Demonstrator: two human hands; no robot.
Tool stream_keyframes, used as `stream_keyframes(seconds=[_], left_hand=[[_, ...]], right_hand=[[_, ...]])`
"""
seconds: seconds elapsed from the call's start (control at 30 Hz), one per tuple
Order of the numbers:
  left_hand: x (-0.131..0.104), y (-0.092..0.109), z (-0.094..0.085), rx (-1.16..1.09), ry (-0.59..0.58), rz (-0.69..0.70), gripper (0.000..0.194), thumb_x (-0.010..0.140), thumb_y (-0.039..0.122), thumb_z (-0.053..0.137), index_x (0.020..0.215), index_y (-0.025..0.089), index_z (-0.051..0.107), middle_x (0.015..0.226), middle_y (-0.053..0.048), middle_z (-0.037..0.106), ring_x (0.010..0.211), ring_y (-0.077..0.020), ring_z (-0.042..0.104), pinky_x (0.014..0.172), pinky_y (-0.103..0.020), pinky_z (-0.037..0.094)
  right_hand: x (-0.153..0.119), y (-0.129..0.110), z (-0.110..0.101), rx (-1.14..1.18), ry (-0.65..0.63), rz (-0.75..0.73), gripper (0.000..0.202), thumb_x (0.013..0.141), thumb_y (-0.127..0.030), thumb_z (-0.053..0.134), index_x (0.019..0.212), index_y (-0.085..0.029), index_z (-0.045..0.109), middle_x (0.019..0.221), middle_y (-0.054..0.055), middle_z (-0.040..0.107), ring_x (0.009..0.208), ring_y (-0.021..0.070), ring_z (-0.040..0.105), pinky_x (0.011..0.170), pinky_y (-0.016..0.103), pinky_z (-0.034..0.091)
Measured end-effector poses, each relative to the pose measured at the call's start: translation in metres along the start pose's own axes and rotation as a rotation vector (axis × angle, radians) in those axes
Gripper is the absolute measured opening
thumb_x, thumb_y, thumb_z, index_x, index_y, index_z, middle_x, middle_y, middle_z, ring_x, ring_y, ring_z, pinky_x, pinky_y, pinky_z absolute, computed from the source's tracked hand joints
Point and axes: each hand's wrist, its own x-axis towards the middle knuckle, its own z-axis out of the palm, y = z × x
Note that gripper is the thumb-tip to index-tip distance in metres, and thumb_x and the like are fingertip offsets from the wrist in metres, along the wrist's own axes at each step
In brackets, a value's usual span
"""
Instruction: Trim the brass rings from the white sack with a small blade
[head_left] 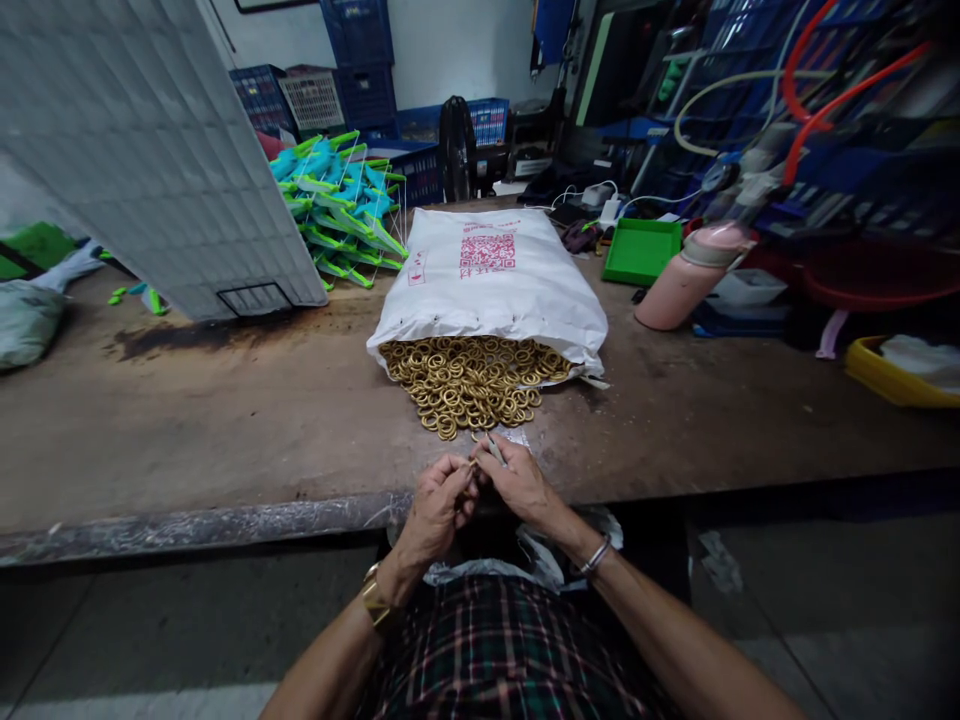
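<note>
My left hand (441, 500) is closed in a pinch at the table's front edge, on what looks like a brass-coloured ring (474, 463), mostly hidden by the fingers. Close against it, my right hand (523, 486) is closed around a small grey metal tool (496, 452) that shows between thumb and forefinger; its exact kind is unclear. Just beyond both hands lies a heap of brass-coloured rings (469, 385), spilling from the open mouth of a white woven sack (435, 285) with red print.
A tall grey ribbed panel (172, 150) stands at the left, beside stacked green and blue plastic parts (345, 210). To the right are a pink bottle (686, 280), a green tray (642, 251) and a yellow tray (892, 380). A plastic bag (544, 555) hangs below the edge.
</note>
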Motion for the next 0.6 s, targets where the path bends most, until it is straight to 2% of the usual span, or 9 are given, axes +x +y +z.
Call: stream_keyframes(seconds=[0.17, 0.3, 0.4, 0.6], left_hand=[[0.001, -0.002, -0.003, -0.048, -0.009, -0.008, 0.029, 0.069, 0.041, 0.063, 0.073, 0.016, 0.048, 0.058, 0.006, 0.048, 0.040, -0.0020, 0.038, 0.036, -0.014, 0.020], [0.002, -0.002, -0.004, -0.078, 0.019, -0.004, 0.031, 0.068, 0.042, 0.063, 0.073, 0.017, 0.046, 0.057, 0.006, 0.049, 0.039, -0.0023, 0.039, 0.035, -0.014, 0.020], [0.003, -0.002, -0.004, -0.095, 0.025, 0.013, 0.031, 0.069, 0.042, 0.063, 0.073, 0.017, 0.046, 0.058, 0.006, 0.049, 0.039, -0.0022, 0.039, 0.035, -0.014, 0.021], [0.004, -0.005, -0.005, -0.070, 0.012, 0.048, 0.031, 0.071, 0.043, 0.062, 0.072, 0.017, 0.045, 0.057, 0.006, 0.048, 0.041, -0.0024, 0.039, 0.036, -0.014, 0.021]], right_hand=[[0.003, 0.006, 0.001, -0.004, 0.021, 0.000, 0.017, 0.078, -0.026, 0.040, 0.071, -0.018, 0.053, 0.058, -0.004, 0.051, 0.056, 0.0100, 0.047, 0.056, 0.021, 0.035], [0.000, 0.015, 0.001, -0.170, 0.049, -0.030, 0.018, 0.080, -0.026, 0.039, 0.068, -0.019, 0.050, 0.055, -0.004, 0.047, 0.052, 0.0100, 0.042, 0.052, 0.021, 0.030], [-0.005, 0.019, 0.001, -0.365, 0.000, -0.119, 0.013, 0.080, -0.020, 0.039, 0.070, -0.020, 0.048, 0.054, -0.004, 0.044, 0.050, 0.0099, 0.037, 0.050, 0.022, 0.026], [-0.011, 0.018, 0.002, -0.552, -0.093, -0.185, 0.014, 0.074, -0.011, 0.039, 0.076, -0.020, 0.050, 0.059, -0.002, 0.049, 0.054, 0.0112, 0.042, 0.054, 0.023, 0.025]])
